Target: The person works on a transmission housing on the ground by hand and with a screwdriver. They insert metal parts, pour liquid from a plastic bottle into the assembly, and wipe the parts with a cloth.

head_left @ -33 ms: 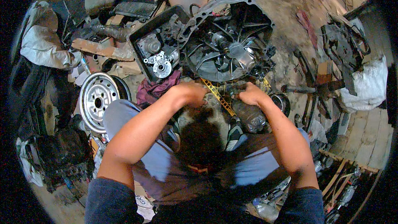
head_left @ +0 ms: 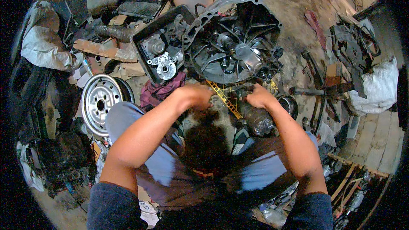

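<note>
Head view: left hand (head_left: 199, 96) and right hand (head_left: 259, 97), both half-curled near yellow strip (head_left: 224, 99), grasp unclear. No visible change, no apparent progress.

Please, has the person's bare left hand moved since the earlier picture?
No, not visibly: the bare left hand keeps its place in view, below the large, dark, bowl-shaped metal housing.

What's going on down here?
A person is bent over with both bare hands just in front of a large metal housing. The left hand and right hand are on either side of a yellow slotted strip; what they grip, if anything, is unclear. Left of the housing, a dark tray holds metal parts, with maroon cloth beside it.
</note>
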The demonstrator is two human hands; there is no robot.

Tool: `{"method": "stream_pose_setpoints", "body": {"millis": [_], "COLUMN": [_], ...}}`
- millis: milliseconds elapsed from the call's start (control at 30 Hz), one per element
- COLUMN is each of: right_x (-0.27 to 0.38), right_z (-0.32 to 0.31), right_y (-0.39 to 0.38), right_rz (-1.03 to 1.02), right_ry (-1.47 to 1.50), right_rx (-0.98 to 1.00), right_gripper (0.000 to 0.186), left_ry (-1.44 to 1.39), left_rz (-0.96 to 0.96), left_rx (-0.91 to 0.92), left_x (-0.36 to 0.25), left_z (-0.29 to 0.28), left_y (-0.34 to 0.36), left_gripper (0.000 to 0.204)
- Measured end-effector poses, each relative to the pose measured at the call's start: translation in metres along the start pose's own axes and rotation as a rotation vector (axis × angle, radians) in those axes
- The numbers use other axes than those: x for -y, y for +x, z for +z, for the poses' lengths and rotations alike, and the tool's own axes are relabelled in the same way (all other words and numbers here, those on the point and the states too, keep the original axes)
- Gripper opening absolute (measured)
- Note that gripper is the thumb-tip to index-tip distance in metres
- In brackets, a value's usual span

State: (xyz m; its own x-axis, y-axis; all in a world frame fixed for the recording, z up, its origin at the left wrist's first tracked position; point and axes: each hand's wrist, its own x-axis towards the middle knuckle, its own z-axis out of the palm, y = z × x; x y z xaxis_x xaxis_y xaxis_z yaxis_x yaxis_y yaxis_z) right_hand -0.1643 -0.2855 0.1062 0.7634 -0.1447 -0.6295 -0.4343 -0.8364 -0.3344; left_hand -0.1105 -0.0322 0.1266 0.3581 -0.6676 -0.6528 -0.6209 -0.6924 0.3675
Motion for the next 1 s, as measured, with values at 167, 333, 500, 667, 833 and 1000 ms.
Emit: {"method": "stream_pose_setpoints", "body": {"millis": [167,333,500,667,833,1000], "right_x": [-0.018,0.008,-0.013,-0.023,-0.019,-0.030], "right_z": [-0.002,-0.025,-0.023,-0.026,-0.043,-0.022], "right_y": [0.008,-0.015,0.000,0.002,-0.005,0.001], "right_rz": [-0.061,0.037,0.012,-0.036,0.083,0.029], "right_ry": [0.110,0.118,0.108,-0.062,-0.064,-0.095], "right_rx": [0.125,0.143,0.068,-0.023,-0.050,-0.074], "right_gripper": [0.065,0.070,0.072,0.061,0.061,0.059], "left_ry": [0.036,0.014,0.025,0.026,0.041,0.035], "left_rz": [0.042,0.001,0.008,0.011,0.080,0.049], "left_rx": [-0.018,-0.026,-0.025,-0.028,-0.127,-0.044], "left_x": [0.006,0.002,0.001,-0.003,0.003,0.000], "left_z": [0.008,0.006,0.005,0.000,0.009,0.003], "left_y": [0.009,0.005,0.008,0.005,0.006,0.005], "left_gripper": [0.060,0.048,0.048,0.049,0.051,0.049]}}
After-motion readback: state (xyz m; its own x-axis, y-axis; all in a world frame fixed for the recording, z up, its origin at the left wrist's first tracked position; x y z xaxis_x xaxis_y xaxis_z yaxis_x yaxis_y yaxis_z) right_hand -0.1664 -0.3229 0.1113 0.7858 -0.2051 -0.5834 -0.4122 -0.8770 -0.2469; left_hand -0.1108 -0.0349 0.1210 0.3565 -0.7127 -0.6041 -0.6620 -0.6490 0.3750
